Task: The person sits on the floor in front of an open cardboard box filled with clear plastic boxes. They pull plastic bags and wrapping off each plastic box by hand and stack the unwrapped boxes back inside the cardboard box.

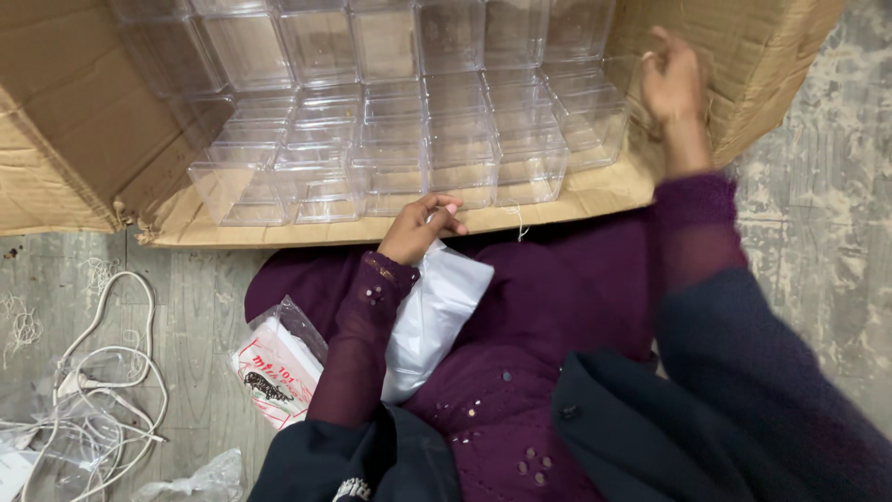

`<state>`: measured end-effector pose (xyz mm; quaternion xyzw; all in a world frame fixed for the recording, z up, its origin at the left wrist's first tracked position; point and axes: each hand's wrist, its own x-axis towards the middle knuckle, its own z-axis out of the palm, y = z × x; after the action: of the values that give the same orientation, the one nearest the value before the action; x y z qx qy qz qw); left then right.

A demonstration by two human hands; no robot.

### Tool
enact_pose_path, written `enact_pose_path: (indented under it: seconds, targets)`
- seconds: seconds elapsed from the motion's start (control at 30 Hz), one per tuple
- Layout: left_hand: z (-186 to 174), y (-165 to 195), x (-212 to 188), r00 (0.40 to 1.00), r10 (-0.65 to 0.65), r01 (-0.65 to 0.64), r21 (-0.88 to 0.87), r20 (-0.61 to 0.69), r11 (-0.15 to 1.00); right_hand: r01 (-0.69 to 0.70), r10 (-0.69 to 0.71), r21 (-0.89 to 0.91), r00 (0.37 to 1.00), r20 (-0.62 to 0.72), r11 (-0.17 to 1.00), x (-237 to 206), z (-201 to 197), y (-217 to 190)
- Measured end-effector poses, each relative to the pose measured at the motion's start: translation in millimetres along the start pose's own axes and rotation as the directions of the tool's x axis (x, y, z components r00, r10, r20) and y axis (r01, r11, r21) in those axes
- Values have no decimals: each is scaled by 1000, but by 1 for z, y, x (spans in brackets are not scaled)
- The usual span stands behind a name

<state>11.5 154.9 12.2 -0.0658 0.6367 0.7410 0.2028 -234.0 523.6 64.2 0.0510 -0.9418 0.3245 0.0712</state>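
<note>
The person sits on the floor w/ a big cardboard box (pixel 84 121) lying open on its side in front. Inside it stand many clear plastic boxes (pixel 400 139), stacked in rows, close together.

The left hand (pixel 420 228) is near the box's front flap, fingers curled around the top of a white plastic bag (pixel 437 311) that lies on the purple lap; it grasps the bag.

The right hand (pixel 671 84) is far at the right, inside the carton beside the rightmost clear boxes. It is blurred; fingers look bent, but I cannot tell if it holds sth.

At near left on the floor: a packet w/ red print (pixel 274 372) & white cables (pixel 102 372).
</note>
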Motion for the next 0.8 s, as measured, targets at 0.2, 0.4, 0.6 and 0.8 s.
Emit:
enact_pose_path:
  seconds: [0.2,0.4,0.6,0.8]
  targets:
    - [1,-1,4,1000,26,-24,136,-13,990,-337,254,82,828,500,938,67,32,11]
    - [-3,-3,9,1000,6,-4,143,-18,990,-314,274,26,862,426,949,66,39,7]
    - [-5,-5,10,999,-32,34,137,-17,990,176,-157,146,979,-130,974,11,-32,-12]
    - [4,13,-3,997,75,-75,17,-3,997,-60,-43,333,954,296,941,-78,-117,-44]
